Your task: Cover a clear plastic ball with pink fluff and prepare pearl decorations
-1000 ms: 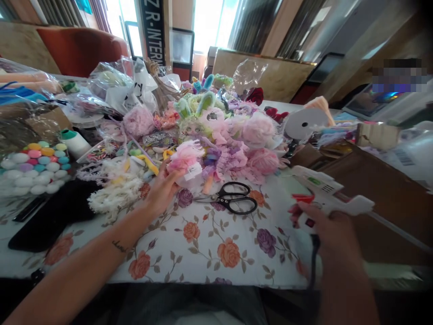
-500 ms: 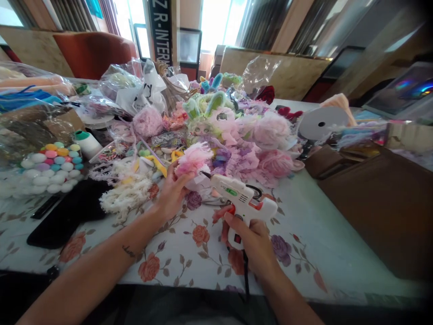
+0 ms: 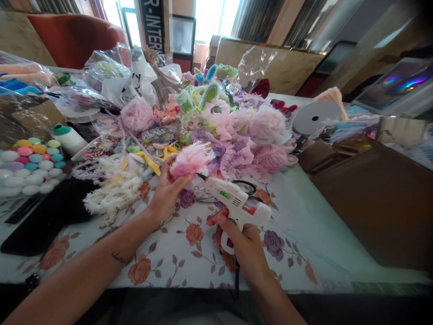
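My left hand (image 3: 171, 184) is closed on a fluffy pink tuft (image 3: 192, 159) with pale, frayed ends, held above the flowered tablecloth. My right hand (image 3: 241, 237) is wrapped round the handle of a white glue gun (image 3: 226, 195), fingers at its red trigger. The gun's dark nozzle points up and left and comes close to the underside of the tuft; whether they touch I cannot tell. From the handle a black cord hangs down past the table's front edge. Behind the tuft lie ruffled pink and purple trims (image 3: 233, 155).
A heap of yarn, plastic bags and a green-eared doll (image 3: 192, 123) fills the back. Left are a bag of coloured pom-poms (image 3: 34, 164), cream yarn (image 3: 113, 194) and a black pouch (image 3: 50, 216). A white spool (image 3: 316, 118) and brown box (image 3: 365, 203) stand right.
The view has shifted, so most things sit slightly further left and the pom-poms lower. Both hands keep their holds; the nozzle stays close to the pink tuft.
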Action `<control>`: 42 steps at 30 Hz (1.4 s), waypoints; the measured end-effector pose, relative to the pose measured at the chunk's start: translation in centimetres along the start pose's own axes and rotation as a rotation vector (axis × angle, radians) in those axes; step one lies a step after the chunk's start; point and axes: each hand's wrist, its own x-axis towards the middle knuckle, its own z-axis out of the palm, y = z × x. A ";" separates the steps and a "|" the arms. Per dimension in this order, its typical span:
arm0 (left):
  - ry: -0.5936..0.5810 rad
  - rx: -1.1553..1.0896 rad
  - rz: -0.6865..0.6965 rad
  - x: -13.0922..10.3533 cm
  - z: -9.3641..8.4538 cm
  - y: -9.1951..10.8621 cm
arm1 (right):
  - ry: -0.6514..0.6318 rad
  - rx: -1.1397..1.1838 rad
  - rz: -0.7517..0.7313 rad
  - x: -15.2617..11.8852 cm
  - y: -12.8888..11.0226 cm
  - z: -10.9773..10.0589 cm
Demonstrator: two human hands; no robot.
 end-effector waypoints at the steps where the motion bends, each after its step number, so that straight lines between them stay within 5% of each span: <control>1: -0.009 0.008 0.005 0.0 -0.1 -0.1 | -0.006 -0.001 0.001 0.0 0.1 0.0; 42: 0.043 0.022 0.023 0.3 -0.4 -0.4 | 0.087 -0.104 -0.122 0.1 0.7 0.2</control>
